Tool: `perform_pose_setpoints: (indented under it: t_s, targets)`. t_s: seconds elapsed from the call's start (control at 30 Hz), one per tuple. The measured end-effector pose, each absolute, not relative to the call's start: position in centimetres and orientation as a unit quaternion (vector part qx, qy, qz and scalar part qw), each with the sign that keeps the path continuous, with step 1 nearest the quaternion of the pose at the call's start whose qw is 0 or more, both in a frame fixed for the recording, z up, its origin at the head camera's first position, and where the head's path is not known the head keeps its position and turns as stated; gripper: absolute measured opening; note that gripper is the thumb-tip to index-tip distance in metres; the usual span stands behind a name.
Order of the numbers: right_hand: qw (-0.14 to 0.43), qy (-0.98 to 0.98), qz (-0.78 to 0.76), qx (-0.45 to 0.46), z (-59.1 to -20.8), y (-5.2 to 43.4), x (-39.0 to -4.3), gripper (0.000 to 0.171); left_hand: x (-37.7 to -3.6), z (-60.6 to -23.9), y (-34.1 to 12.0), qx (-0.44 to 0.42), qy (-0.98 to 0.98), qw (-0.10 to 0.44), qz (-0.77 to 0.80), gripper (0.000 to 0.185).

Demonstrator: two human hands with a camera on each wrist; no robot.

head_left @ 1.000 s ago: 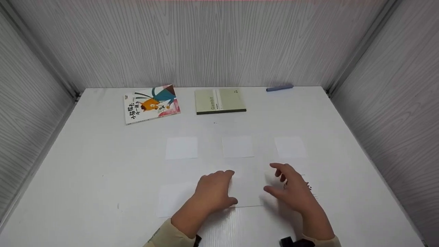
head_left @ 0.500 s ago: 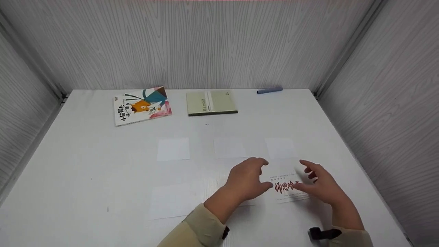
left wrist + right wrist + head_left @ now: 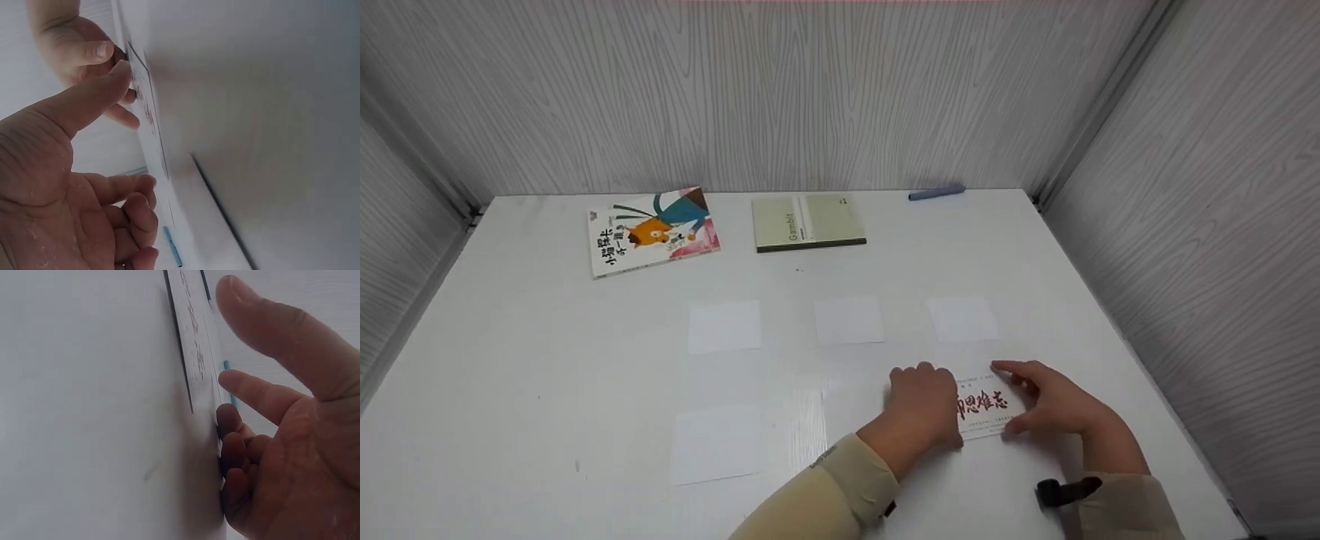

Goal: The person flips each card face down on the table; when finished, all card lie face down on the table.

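Observation:
A white card with red Chinese characters (image 3: pixel 982 405) lies flat on the table between my two hands. My left hand (image 3: pixel 922 409) is over its left end and hides that part, with the thumb at the near side and the fingers bent at the far side. Around the right end is my right hand (image 3: pixel 1054 401), its thumb and index finger spread apart at the card's near and far corners. In the right wrist view the card (image 3: pixel 191 343) shows no finger curled round it. Another white card (image 3: pixel 851 412) is partly covered by my left hand.
Blank white cards lie in a row farther back: left (image 3: pixel 725 327), middle (image 3: pixel 849 320) and right (image 3: pixel 962 319). Another blank card (image 3: pixel 718 442) is nearer, at left. Along the back are a picture book (image 3: pixel 652 232), a green notebook (image 3: pixel 810 223) and a blue pen (image 3: pixel 936 193).
My left hand has moved right, from the middle card to the left end of the printed card. My right hand has moved right, uncovering the red characters. The view has shifted slightly.

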State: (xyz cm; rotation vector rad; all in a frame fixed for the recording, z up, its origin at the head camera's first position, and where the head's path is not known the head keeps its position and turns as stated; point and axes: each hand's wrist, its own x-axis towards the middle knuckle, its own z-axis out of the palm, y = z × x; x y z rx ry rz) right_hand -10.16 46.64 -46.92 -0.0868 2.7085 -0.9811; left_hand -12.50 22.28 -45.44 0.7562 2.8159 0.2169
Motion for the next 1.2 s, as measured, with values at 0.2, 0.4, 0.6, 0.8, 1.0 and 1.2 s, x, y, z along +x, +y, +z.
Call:
perform_pose_setpoints:
  t_s: [0.2, 0.4, 0.6, 0.8, 1.0, 1.2]
  targets:
    - [0.144, 0.935, -0.323, -0.011, -46.8, 46.2, -10.4, 0.101, -12.9, -45.9, 22.7, 0.247, 0.959, 0.119, 0.066, 0.081]
    - [0.142, 0.935, -0.324, -0.007, -46.8, 45.7, -10.4, 0.098, -13.1, -45.6, 23.0, 0.234, 0.962, 0.126, 0.066, 0.09]
    - [0.146, 0.936, -0.32, -0.002, -46.8, 45.9, -10.3, 0.095, -13.2, -45.3, 23.3, 0.233, 0.961, 0.135, 0.069, 0.088]
    - [0.148, 0.936, -0.32, -0.003, -46.7, 45.8, -10.4, 0.093, -13.4, -45.3, 23.4, 0.221, 0.961, 0.144, 0.078, 0.092]
    - [0.148, 0.937, -0.317, 0.004, -46.8, 45.8, -10.2, 0.101, -13.4, -45.5, 23.8, 0.221, 0.96, 0.151, 0.081, 0.089]
    - [0.137, 0.937, -0.322, -0.007, -46.9, 45.8, -10.1, 0.095, -13.7, -45.7, 24.0, 0.215, 0.96, 0.163, 0.079, 0.086]
